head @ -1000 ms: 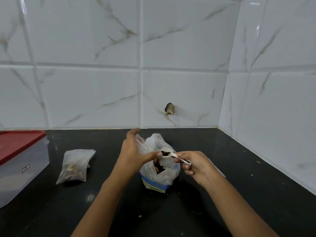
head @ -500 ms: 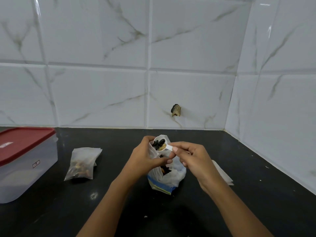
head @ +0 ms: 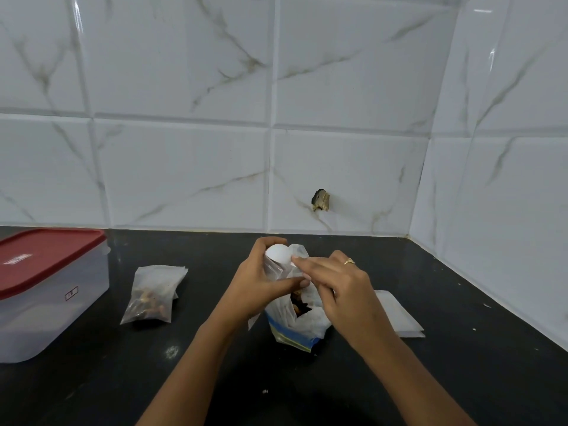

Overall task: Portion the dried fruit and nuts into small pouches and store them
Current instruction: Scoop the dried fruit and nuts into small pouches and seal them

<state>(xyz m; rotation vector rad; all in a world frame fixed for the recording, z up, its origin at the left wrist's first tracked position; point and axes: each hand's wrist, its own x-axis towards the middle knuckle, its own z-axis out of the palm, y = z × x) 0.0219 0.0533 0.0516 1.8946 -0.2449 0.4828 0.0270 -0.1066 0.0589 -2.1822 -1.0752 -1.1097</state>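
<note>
You're facing glossy white marble-veined tiles (head: 184,167) above a black countertop (head: 92,395); a chipped hole (head: 320,200) scars one tile, a side wall (head: 507,186) closing your right.

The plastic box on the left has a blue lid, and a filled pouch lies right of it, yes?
Not quite. The head view shows the lid is red; the plastic box is on the left with the filled pouch right of it.
</note>
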